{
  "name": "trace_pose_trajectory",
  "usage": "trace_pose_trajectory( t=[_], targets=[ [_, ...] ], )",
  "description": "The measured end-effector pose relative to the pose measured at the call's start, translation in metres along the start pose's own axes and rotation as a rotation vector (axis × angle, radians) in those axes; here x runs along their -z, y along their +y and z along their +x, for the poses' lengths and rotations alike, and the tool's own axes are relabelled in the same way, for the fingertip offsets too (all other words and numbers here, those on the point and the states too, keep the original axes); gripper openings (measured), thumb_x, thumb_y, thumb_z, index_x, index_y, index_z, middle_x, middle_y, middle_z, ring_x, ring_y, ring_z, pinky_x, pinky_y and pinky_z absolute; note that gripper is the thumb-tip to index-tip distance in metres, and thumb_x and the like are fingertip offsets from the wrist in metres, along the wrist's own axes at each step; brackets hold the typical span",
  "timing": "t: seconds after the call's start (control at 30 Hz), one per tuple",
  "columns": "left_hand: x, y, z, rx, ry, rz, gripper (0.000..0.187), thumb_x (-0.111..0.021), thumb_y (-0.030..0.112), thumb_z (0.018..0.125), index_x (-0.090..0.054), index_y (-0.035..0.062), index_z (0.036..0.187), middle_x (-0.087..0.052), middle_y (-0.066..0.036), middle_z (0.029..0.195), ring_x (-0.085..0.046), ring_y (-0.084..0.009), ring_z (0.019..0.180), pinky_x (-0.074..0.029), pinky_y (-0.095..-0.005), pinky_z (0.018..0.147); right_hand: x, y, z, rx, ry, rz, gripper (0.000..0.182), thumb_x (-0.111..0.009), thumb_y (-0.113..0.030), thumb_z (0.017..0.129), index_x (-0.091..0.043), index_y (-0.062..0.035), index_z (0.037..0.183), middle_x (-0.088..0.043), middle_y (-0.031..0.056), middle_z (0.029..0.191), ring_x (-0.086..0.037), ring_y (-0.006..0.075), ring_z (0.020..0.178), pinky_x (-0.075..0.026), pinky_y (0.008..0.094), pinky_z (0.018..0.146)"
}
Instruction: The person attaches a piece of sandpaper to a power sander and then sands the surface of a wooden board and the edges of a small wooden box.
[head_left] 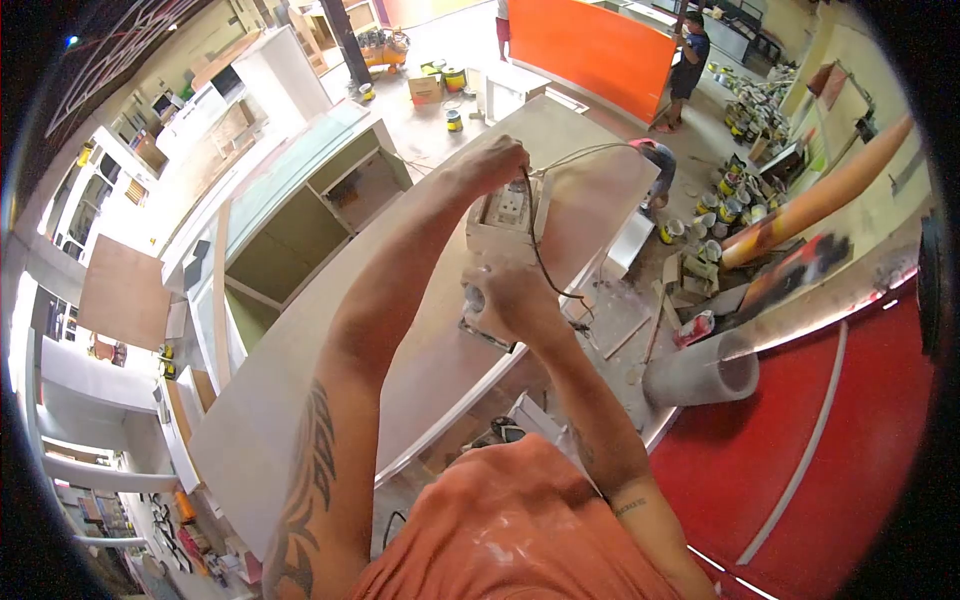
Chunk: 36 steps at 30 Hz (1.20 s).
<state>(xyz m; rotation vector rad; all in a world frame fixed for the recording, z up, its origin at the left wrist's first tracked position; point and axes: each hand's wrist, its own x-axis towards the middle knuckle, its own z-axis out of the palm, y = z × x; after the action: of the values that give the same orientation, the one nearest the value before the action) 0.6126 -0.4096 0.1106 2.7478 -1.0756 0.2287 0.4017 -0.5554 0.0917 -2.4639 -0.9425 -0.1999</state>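
Note:
A pale electrical socket box (505,215) with a black cable and thin wires rests on a long white board (330,380). My left hand (488,165), on the tattooed arm, is closed over the box's far end where the wires leave it. At the near end, my right hand (508,298) grips the box, and the black cable runs past that hand. Whatever is under my right palm is hidden.
An open white cabinet (310,215) stands left of the board. Paint cans (735,195), cardboard tubes (705,372) and offcuts litter the floor at right, beside a red surface (800,440). One person (655,165) crouches beyond the board; another (690,60) stands by an orange panel (590,45).

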Motion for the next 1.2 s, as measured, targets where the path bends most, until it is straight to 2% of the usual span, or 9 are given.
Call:
trace_pose_trajectory(
  t=[0.3,0.37,0.47,0.53,0.8,0.87,1.0,1.13,1.2],
  targets=[
    [0.015,0.003,-0.006,-0.110,-0.037,-0.027,0.012,-0.061,0.005,0.092,-0.072,0.0040,0.087,-0.068,-0.015,0.091,-0.069,-0.0314,0.089,-0.054,-0.0439,0.083,0.014,-0.005,-0.001,-0.062,-0.108,-0.018,0.034,-0.074,-0.028,0.076,-0.071,-0.0120,0.106,-0.067,0.0161,0.108,-0.066,0.0352,0.106,-0.054,0.0497,0.089],
    [0.013,0.000,0.005,-0.092,-0.182,0.180,0.012,-0.062,0.008,0.093,-0.073,0.0065,0.087,-0.068,-0.014,0.091,-0.068,-0.0306,0.090,-0.054,-0.0431,0.084,0.014,-0.005,0.001,-0.071,-0.124,-0.016,0.034,-0.074,-0.028,0.075,-0.073,-0.0125,0.106,-0.067,0.0154,0.109,-0.066,0.0353,0.107,-0.054,0.0498,0.091],
    [-0.007,-0.012,0.020,-0.158,-0.204,0.239,0.012,-0.063,0.012,0.093,-0.074,0.0082,0.089,-0.068,-0.012,0.092,-0.068,-0.0303,0.091,-0.054,-0.0421,0.084,0.004,0.003,0.002,0.056,-0.002,-0.004,0.034,-0.074,-0.028,0.075,-0.073,-0.0129,0.106,-0.067,0.0147,0.108,-0.066,0.0356,0.106,-0.054,0.0489,0.092],
    [-0.013,-0.025,0.018,-0.188,-0.170,0.211,0.011,-0.065,0.013,0.092,-0.074,0.0081,0.089,-0.068,-0.013,0.091,-0.068,-0.0309,0.090,-0.055,-0.0422,0.084,0.007,0.001,0.000,0.019,-0.075,0.016,0.035,-0.074,-0.028,0.075,-0.073,-0.0132,0.107,-0.067,0.0150,0.110,-0.066,0.0361,0.107,-0.054,0.0488,0.094],
    [-0.015,-0.009,0.002,0.002,-0.110,0.093,0.011,-0.065,0.007,0.084,-0.075,0.0060,0.087,-0.071,-0.016,0.087,-0.071,-0.0342,0.088,-0.054,-0.0465,0.078,0.013,-0.004,0.000,-0.119,-0.172,0.018,0.043,-0.078,-0.030,0.073,-0.072,-0.0131,0.112,-0.065,0.0156,0.123,-0.061,0.0378,0.116,-0.053,0.0488,0.096],
    [-0.019,-0.005,0.002,0.069,-0.109,0.064,0.010,-0.066,0.008,0.083,-0.076,0.0057,0.087,-0.071,-0.017,0.084,-0.071,-0.0346,0.085,-0.055,-0.0469,0.076,0.001,0.006,0.003,-0.044,-0.009,-0.020,0.040,-0.072,-0.030,0.077,-0.069,-0.0101,0.112,-0.064,0.0194,0.118,-0.063,0.0416,0.110,-0.055,0.0523,0.093],
    [0.010,0.014,-0.011,0.099,-0.107,0.044,0.011,-0.068,0.009,0.081,-0.076,0.0058,0.088,-0.073,-0.018,0.082,-0.072,-0.0354,0.077,-0.055,-0.0482,0.070,-0.002,0.005,0.008,-0.027,-0.004,-0.067,0.041,-0.072,-0.031,0.077,-0.070,-0.0106,0.113,-0.064,0.0205,0.116,-0.064,0.0423,0.109,-0.055,0.0517,0.094],
    [0.007,0.004,-0.005,-0.011,-0.150,0.261,0.012,-0.066,0.007,0.084,-0.076,0.0009,0.088,-0.074,-0.019,0.084,-0.074,-0.0332,0.080,-0.060,-0.0428,0.073,0.008,-0.011,0.008,0.062,-0.157,-0.097,0.041,-0.073,-0.031,0.078,-0.070,-0.0107,0.113,-0.065,0.0213,0.112,-0.065,0.0418,0.108,-0.053,0.0508,0.095],
    [0.026,0.002,-0.023,0.168,-0.124,0.119,0.014,-0.064,0.009,0.087,-0.076,0.0000,0.087,-0.075,-0.019,0.087,-0.075,-0.0325,0.082,-0.061,-0.0417,0.073,0.004,-0.017,0.001,0.070,-0.180,-0.035,0.040,-0.073,-0.031,0.078,-0.070,-0.0109,0.113,-0.065,0.0216,0.110,-0.065,0.0414,0.107,-0.053,0.0507,0.095]
  ],
)
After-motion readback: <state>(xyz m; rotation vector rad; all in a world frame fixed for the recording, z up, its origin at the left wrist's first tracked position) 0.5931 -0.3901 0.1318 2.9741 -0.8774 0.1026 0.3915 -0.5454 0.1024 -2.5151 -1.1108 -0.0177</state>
